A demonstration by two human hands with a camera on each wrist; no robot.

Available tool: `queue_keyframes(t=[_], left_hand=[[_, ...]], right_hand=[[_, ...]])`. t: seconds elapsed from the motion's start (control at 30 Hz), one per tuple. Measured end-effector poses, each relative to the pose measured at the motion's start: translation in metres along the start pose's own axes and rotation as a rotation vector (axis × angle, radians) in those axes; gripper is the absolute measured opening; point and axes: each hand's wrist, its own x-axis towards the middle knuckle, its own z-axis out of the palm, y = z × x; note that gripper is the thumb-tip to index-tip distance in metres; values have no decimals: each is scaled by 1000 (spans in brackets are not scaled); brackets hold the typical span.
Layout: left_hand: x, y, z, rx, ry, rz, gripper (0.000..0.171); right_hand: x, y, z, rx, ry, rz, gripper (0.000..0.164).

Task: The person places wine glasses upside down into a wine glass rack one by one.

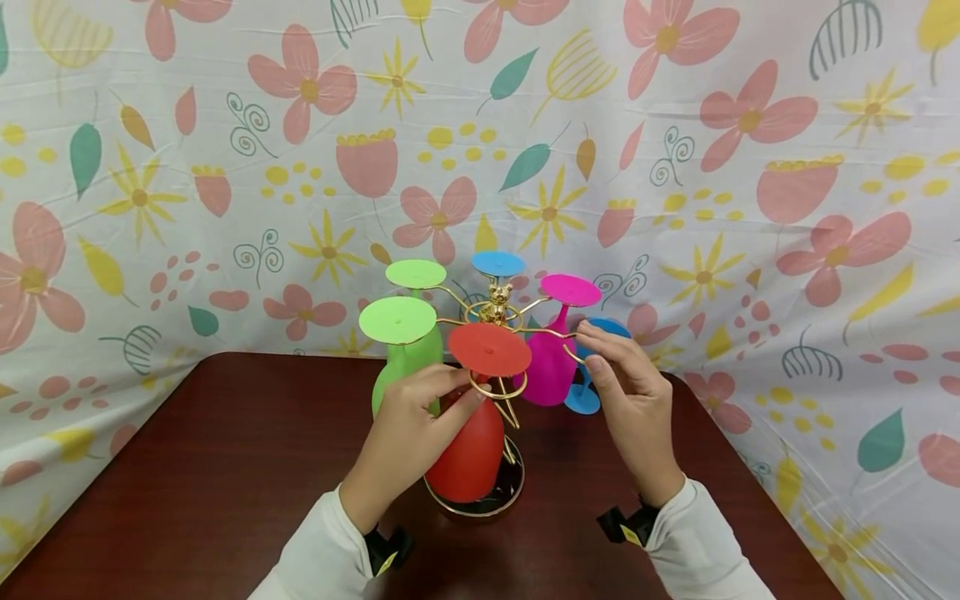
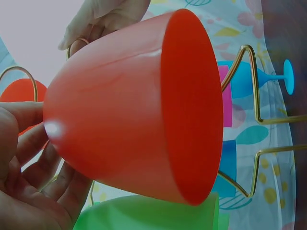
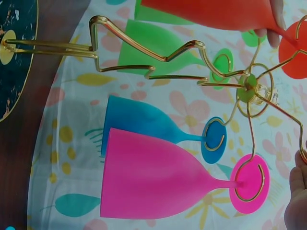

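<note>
A red plastic goblet (image 1: 472,450) hangs upside down near the front of a gold wire glass rack (image 1: 497,312), its foot above an open wire hook. My left hand (image 1: 408,425) pinches it around the stem, where the bowl narrows; the stem itself is mostly hidden by the fingers. To the right, my right hand (image 1: 633,400) holds the end of an unfilled wire hook between thumb and fingers. Two green goblets (image 1: 397,321), a magenta goblet (image 3: 148,177) and a blue goblet (image 3: 139,120) hang bowl-down from the other hooks.
Another blue goblet (image 1: 583,398) stands upright on the dark wooden table (image 1: 225,467), behind my right hand. The rack's round black base (image 1: 510,483) with a gold rim sits under the red goblet. A flower-patterned cloth (image 1: 300,208) rises behind the table.
</note>
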Motion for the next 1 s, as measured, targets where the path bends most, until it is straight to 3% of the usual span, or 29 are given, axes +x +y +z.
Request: queue_keyframes(t=[0.77, 1.0], left_hand=[[-10, 8, 7, -4, -37, 72, 30], [-13, 13, 6, -16, -51, 42, 29]], right_hand=[[-4, 4, 1, 19, 21, 6, 27], [-5, 6, 1, 32, 29, 4, 26]])
